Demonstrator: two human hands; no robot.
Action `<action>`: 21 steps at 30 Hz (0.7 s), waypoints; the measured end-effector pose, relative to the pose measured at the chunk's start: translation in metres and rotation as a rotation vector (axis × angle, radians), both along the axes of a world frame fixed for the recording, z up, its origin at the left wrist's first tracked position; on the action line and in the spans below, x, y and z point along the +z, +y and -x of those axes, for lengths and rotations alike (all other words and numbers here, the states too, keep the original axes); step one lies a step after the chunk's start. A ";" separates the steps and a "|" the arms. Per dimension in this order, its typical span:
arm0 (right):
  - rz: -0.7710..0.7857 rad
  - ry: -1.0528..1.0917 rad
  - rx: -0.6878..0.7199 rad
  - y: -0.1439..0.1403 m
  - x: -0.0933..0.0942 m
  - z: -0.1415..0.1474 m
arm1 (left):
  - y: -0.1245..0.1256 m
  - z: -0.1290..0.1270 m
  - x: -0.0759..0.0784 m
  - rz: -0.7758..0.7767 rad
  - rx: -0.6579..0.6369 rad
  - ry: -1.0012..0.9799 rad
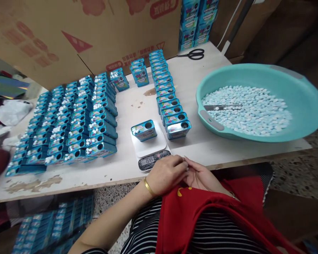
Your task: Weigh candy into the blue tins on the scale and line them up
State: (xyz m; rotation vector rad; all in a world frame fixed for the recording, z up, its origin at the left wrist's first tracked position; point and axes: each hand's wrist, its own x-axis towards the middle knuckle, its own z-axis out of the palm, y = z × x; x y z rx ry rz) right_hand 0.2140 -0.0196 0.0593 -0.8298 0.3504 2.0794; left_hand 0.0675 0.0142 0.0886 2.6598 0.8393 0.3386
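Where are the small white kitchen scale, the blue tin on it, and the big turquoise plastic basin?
Small white kitchen scale [159, 142], head view, bare platform edge.
Blue tin [143, 130], head view, top face.
Big turquoise plastic basin [302, 98], head view, inner wall.

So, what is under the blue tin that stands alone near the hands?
The blue tin stands on a small white kitchen scale. Its display shows digits in front, by the left hand. The tin covers part of the platform; its contents cannot be seen.

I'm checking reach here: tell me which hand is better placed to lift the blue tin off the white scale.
Left, probably. The left hand lies right below the white kitchen scale bearing the small blue rectangular tin; the right hand sits further right, tucked behind it.
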 end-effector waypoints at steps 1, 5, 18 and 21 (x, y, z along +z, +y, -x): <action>0.006 -0.009 -0.008 0.001 0.000 0.000 | 0.005 0.007 0.005 -0.043 0.044 -0.055; 0.026 -0.125 -0.009 0.007 0.002 -0.003 | 0.031 0.050 0.025 -0.345 0.481 -0.206; -0.002 -0.130 -0.008 0.017 -0.006 -0.005 | 0.055 0.062 0.014 -0.501 0.559 0.109; 0.012 -0.142 -0.014 0.020 -0.008 -0.007 | 0.067 0.058 0.020 -0.490 0.521 0.120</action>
